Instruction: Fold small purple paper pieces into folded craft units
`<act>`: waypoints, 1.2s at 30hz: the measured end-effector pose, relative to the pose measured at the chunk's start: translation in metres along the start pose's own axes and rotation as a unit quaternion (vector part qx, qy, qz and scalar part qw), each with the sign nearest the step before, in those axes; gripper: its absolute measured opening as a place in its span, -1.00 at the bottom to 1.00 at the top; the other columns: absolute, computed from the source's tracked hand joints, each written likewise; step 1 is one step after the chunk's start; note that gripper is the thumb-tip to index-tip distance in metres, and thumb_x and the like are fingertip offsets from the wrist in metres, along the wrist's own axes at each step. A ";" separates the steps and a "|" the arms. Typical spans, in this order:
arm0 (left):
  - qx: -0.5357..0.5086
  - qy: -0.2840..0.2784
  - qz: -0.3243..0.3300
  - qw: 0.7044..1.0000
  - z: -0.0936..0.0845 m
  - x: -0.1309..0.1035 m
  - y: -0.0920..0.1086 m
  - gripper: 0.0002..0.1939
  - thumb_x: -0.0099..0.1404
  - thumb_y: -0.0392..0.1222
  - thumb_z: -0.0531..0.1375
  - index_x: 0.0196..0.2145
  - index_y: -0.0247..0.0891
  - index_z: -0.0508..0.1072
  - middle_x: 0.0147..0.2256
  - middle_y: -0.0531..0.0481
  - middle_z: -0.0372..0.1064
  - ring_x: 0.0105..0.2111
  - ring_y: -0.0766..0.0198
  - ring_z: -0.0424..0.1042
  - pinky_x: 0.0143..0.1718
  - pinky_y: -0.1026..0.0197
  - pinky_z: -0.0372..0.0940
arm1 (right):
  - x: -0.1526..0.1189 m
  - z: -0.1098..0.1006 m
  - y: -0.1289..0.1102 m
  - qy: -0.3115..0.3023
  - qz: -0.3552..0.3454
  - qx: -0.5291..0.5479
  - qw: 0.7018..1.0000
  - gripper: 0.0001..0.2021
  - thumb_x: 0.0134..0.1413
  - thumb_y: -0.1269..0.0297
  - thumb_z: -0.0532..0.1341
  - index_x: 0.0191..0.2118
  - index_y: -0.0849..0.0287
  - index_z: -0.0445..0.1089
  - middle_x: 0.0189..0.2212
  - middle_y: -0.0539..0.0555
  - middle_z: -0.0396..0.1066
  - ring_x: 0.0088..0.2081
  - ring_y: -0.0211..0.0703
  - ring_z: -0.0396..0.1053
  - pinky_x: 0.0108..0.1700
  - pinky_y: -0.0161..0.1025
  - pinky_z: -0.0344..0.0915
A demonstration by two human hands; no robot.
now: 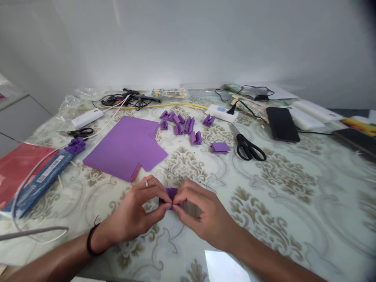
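Between my fingertips is a small piece of purple paper (pixel 171 192), mostly covered by both hands. My left hand (pixel 142 205) pinches it from the left, thumb against index finger. From the other side my right hand (pixel 199 209) pinches it too, so the fingertips of both hands meet at its middle. Beyond the hands lie several folded purple paper pieces (pixel 189 125) in a loose group. A flatter folded purple piece (pixel 220 147) rests to their right. Large purple paper sheets (pixel 123 145) are spread at the left, with a red edge showing underneath.
Black-handled scissors (pixel 249 149) lie right of the folded pieces; a second pair (pixel 80 132) is at left. A power strip (pixel 222 112), tangled black cables (pixel 129 98) and a phone (pixel 282 124) sit farther back. A red-and-blue packet (pixel 44 172) lies at left under a white cable.
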State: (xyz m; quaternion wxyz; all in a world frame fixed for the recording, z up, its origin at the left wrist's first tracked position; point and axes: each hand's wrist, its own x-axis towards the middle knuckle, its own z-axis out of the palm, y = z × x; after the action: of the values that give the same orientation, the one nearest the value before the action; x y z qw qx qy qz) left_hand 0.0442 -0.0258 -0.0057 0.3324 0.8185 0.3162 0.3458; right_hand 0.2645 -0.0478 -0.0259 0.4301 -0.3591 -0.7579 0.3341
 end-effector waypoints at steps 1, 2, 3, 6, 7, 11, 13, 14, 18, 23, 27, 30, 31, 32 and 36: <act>0.004 -0.005 0.002 1.000 0.000 0.000 0.001 -0.87 0.38 -0.41 0.29 -0.23 -0.19 0.55 -0.30 0.02 0.51 -0.25 0.21 0.48 -0.09 0.12 0.36 | 0.000 0.000 0.000 -0.001 -0.005 -0.001 1.000 -0.86 0.27 0.51 0.25 -0.27 0.11 0.42 -0.36 0.00 0.37 -0.31 -0.15 0.35 -0.25 -0.21 0.29; 0.008 -0.009 0.005 1.000 0.001 0.000 0.001 -0.85 0.36 -0.43 0.28 -0.24 -0.19 0.53 -0.30 0.04 0.50 -0.26 0.21 0.47 -0.07 0.11 0.35 | 0.000 0.001 -0.001 -0.004 -0.010 -0.002 1.000 -0.86 0.27 0.50 0.25 -0.27 0.11 0.42 -0.36 0.00 0.37 -0.31 -0.15 0.35 -0.25 -0.20 0.30; 0.010 -0.015 0.005 1.000 0.001 0.000 0.002 -0.83 0.34 -0.44 0.27 -0.25 -0.18 0.51 -0.31 0.05 0.49 -0.26 0.22 0.47 -0.05 0.10 0.34 | 0.000 0.001 -0.001 -0.007 -0.015 -0.004 1.000 -0.86 0.27 0.50 0.25 -0.28 0.10 0.42 -0.37 0.00 0.38 -0.31 -0.15 0.35 -0.24 -0.19 0.30; 0.019 -0.025 0.008 0.999 0.003 -0.001 0.004 -0.80 0.28 -0.48 0.24 -0.29 -0.17 0.45 -0.33 0.09 0.46 -0.29 0.24 0.45 -0.03 0.09 0.31 | -0.001 0.002 -0.002 -0.014 -0.031 -0.011 0.999 -0.85 0.24 0.51 0.26 -0.30 0.09 0.39 -0.38 0.00 0.41 -0.31 -0.13 0.36 -0.22 -0.16 0.30; 0.024 -0.027 0.009 0.999 0.004 -0.001 0.005 -0.79 0.27 -0.49 0.22 -0.30 -0.18 0.44 -0.34 0.10 0.46 -0.29 0.25 0.44 -0.03 0.10 0.30 | 0.000 0.002 -0.003 -0.015 -0.036 -0.011 0.999 -0.84 0.22 0.52 0.26 -0.31 0.09 0.38 -0.38 0.00 0.42 -0.31 -0.13 0.36 -0.22 -0.16 0.29; 0.033 -0.029 0.014 0.999 0.005 -0.001 0.008 -0.76 0.20 -0.53 0.19 -0.32 -0.19 0.40 -0.36 0.11 0.43 -0.30 0.26 0.42 -0.04 0.11 0.28 | 0.000 0.003 -0.005 -0.013 -0.043 -0.007 0.999 -0.81 0.16 0.55 0.24 -0.34 0.09 0.33 -0.41 -0.02 0.39 -0.34 -0.15 0.33 -0.24 -0.16 0.28; 0.032 -0.028 0.016 0.999 0.006 -0.001 0.008 -0.76 0.18 -0.53 0.19 -0.33 -0.19 0.40 -0.36 0.11 0.42 -0.29 0.26 0.42 -0.04 0.11 0.27 | 0.000 0.002 -0.007 -0.014 -0.040 -0.008 0.999 -0.81 0.14 0.56 0.22 -0.36 0.09 0.31 -0.42 -0.02 0.36 -0.35 -0.15 0.32 -0.25 -0.16 0.27; 0.032 -0.028 0.016 0.999 0.005 -0.001 0.008 -0.75 0.18 -0.53 0.20 -0.33 -0.19 0.40 -0.35 0.11 0.42 -0.29 0.26 0.42 -0.04 0.11 0.27 | 0.000 0.002 -0.008 -0.015 -0.039 -0.008 0.999 -0.80 0.14 0.56 0.22 -0.36 0.09 0.30 -0.42 -0.03 0.34 -0.35 -0.15 0.31 -0.25 -0.15 0.27; 0.025 -0.031 0.017 0.999 0.001 0.000 0.009 -0.76 0.19 -0.52 0.20 -0.32 -0.18 0.40 -0.35 0.11 0.44 -0.30 0.25 0.42 -0.04 0.11 0.28 | 0.001 -0.001 -0.010 -0.013 -0.034 -0.008 0.999 -0.80 0.12 0.56 0.20 -0.39 0.08 0.28 -0.43 -0.03 0.30 -0.35 -0.14 0.28 -0.25 -0.15 0.25; 0.021 -0.029 0.019 0.999 -0.004 0.003 0.010 -0.78 0.22 -0.51 0.20 -0.30 -0.19 0.42 -0.33 0.09 0.44 -0.29 0.25 0.43 -0.05 0.12 0.29 | 0.001 -0.004 -0.010 -0.003 -0.030 -0.006 1.000 -0.79 0.11 0.56 0.18 -0.42 0.08 0.26 -0.45 -0.04 0.25 -0.36 -0.14 0.25 -0.28 -0.15 0.21; 0.022 -0.032 0.024 0.999 -0.005 0.004 0.009 -0.77 0.20 -0.52 0.20 -0.32 -0.19 0.41 -0.33 0.09 0.44 -0.29 0.25 0.42 -0.08 0.14 0.29 | 0.002 -0.004 -0.010 -0.007 -0.025 -0.003 1.000 -0.78 0.09 0.56 0.18 -0.42 0.09 0.23 -0.45 -0.04 0.24 -0.37 -0.14 0.23 -0.29 -0.15 0.20; 0.026 -0.034 0.026 0.999 -0.006 0.005 0.009 -0.77 0.18 -0.52 0.19 -0.33 -0.20 0.40 -0.34 0.08 0.43 -0.29 0.24 0.41 -0.12 0.14 0.28 | 0.002 -0.004 -0.010 -0.008 -0.018 -0.001 1.000 -0.78 0.07 0.57 0.17 -0.42 0.09 0.21 -0.46 -0.04 0.22 -0.38 -0.15 0.22 -0.30 -0.16 0.17; 0.027 -0.036 0.024 0.999 -0.007 0.005 0.008 -0.77 0.17 -0.52 0.19 -0.33 -0.20 0.40 -0.34 0.08 0.43 -0.29 0.24 0.41 -0.12 0.14 0.27 | 0.002 -0.004 -0.010 -0.007 -0.016 0.001 1.000 -0.78 0.07 0.58 0.17 -0.42 0.09 0.21 -0.46 -0.05 0.22 -0.38 -0.16 0.21 -0.31 -0.17 0.16; 0.028 -0.037 0.021 0.999 -0.008 0.005 0.008 -0.77 0.17 -0.52 0.19 -0.33 -0.20 0.40 -0.33 0.08 0.43 -0.28 0.24 0.40 -0.11 0.14 0.27 | 0.002 -0.005 -0.010 -0.005 -0.011 0.006 1.000 -0.78 0.06 0.57 0.17 -0.43 0.10 0.20 -0.46 -0.05 0.21 -0.39 -0.17 0.21 -0.32 -0.18 0.16; 0.032 -0.030 -0.015 0.999 -0.017 0.005 0.004 -0.78 0.19 -0.51 0.17 -0.35 -0.19 0.37 -0.34 0.13 0.38 -0.29 0.28 0.40 0.14 0.01 0.19 | 0.002 -0.012 -0.009 0.008 0.028 0.025 0.999 -0.80 0.07 0.54 0.19 -0.43 0.10 0.22 -0.45 -0.05 0.23 -0.39 -0.18 0.23 -0.34 -0.21 0.17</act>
State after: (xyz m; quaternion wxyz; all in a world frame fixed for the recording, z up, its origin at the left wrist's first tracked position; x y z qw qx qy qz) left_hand 0.0352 -0.0184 0.0079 0.3201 0.8341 0.3293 0.3057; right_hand 0.2716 -0.0484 -0.0127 0.4355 -0.3720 -0.7357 0.3617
